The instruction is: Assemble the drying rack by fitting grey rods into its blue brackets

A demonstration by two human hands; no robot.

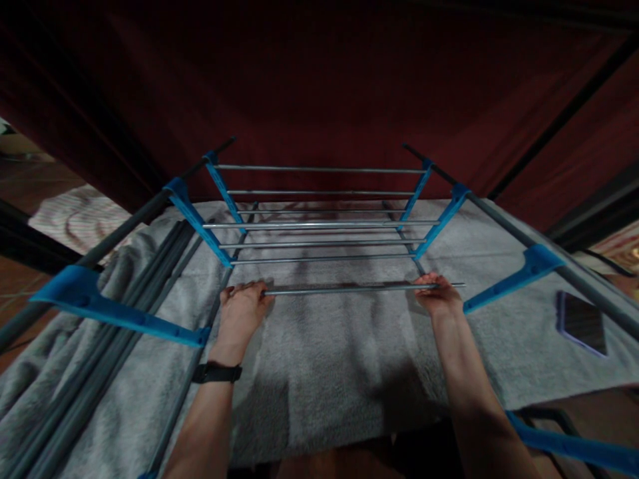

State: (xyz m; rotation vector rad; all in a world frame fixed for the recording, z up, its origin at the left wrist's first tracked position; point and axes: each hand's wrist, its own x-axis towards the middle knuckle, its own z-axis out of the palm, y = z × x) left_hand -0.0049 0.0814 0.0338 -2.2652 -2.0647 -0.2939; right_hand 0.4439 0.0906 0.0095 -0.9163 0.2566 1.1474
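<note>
A thin metal rod (339,289) lies level across the middle, with both of my hands on it. My left hand (245,303) is closed around its left end, close to the rack's left lower pole. Near the other end my right hand (436,294) grips the rod, and a short tip sticks out beyond it. The rod is inside a rack frame of grey poles and blue plastic brackets. A left blue bracket (120,309) and a right blue bracket (514,279) flank my hands. Farther back, several metal rods (319,225) span between paired blue brackets (197,223).
Several loose grey poles (144,293) lie along the left on a grey fleece blanket (319,359). A phone (582,322) rests on the right. Behind the rack hangs dark red fabric (319,86). Another blue bracket (574,446) shows at the lower right.
</note>
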